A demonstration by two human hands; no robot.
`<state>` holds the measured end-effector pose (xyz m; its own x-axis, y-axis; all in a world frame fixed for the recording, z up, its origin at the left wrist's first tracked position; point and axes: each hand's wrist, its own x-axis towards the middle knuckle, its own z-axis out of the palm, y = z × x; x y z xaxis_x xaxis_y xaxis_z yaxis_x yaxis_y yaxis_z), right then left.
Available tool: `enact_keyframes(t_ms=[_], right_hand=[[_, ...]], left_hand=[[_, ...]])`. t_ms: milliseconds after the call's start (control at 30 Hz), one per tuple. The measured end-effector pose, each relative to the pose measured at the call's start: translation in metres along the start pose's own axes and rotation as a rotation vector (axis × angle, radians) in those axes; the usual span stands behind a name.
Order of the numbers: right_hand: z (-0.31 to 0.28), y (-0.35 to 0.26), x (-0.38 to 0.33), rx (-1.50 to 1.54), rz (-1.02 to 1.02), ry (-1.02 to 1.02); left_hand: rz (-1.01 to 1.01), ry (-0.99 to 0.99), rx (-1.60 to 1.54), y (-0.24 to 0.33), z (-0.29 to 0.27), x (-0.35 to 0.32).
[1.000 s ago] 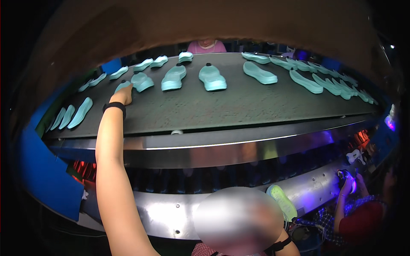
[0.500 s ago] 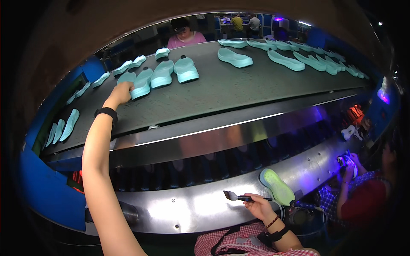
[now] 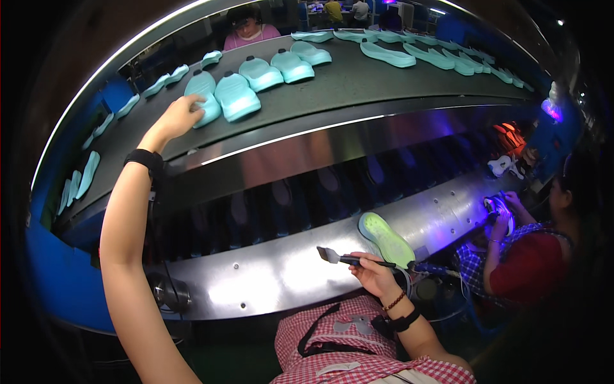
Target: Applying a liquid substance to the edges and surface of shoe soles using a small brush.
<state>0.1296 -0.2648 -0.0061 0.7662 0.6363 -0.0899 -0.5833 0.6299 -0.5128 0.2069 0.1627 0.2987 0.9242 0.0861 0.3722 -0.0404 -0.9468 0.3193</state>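
My left hand (image 3: 182,116) reaches over the dark conveyor belt and grips the near edge of a pale turquoise shoe sole (image 3: 202,86), the leftmost of a close group. Right beside it lies another turquoise sole (image 3: 238,97), with several more to its right. My right hand (image 3: 376,276) holds a flat brush (image 3: 348,258) by its black handle, bristles pointing left, above the metal ledge (image 3: 256,275). Just beyond the brush, a yellow-green shoe sole (image 3: 387,240) rests on that ledge.
More turquoise soles (image 3: 460,64) line the belt's far right, and others (image 3: 80,182) stand along its left end. A metal rail (image 3: 288,134) edges the belt. At right, a co-worker (image 3: 531,262) handles a shoe under purple light. Another person (image 3: 249,29) is across the belt.
The view has shifted, so the scene sits higher and further left. My left hand stays at the leftmost sole of the group, which now shows more fully. My right hand keeps the brush.
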Motion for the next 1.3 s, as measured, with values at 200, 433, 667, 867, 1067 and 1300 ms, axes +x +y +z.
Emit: enact_keyframes(t_ms=[200, 433, 667, 867, 1067, 1300], right_hand=[[0.009, -0.011, -0.012, -0.142, -0.066, 0.048], [0.014, -0.022, -0.008, -0.306, -0.187, 0.002], [0.042, -0.01, 0.006, -0.273, -0.083, -0.058], [0.048, 0.028, 0.03, -0.372, 0.078, -0.025], [0.044, 0.048, 0.051, -0.495, 0.123, 0.033], [0.081, 0.058, 0.057, -0.87, -0.056, -0.086]], left_hand=[[0.084, 0.305, 0.115, 0.006, 0.0, -0.086], [-0.329, 0.41, -1.465, 0.037, 0.05, -0.241], [-0.47, -0.266, -2.345, 0.075, 0.19, -0.333], [-0.742, -0.146, -2.463, 0.114, 0.251, -0.322], [-0.72, -0.118, -2.511, 0.119, 0.253, -0.326], [-0.859, 0.187, -2.223, 0.13, 0.264, -0.313]])
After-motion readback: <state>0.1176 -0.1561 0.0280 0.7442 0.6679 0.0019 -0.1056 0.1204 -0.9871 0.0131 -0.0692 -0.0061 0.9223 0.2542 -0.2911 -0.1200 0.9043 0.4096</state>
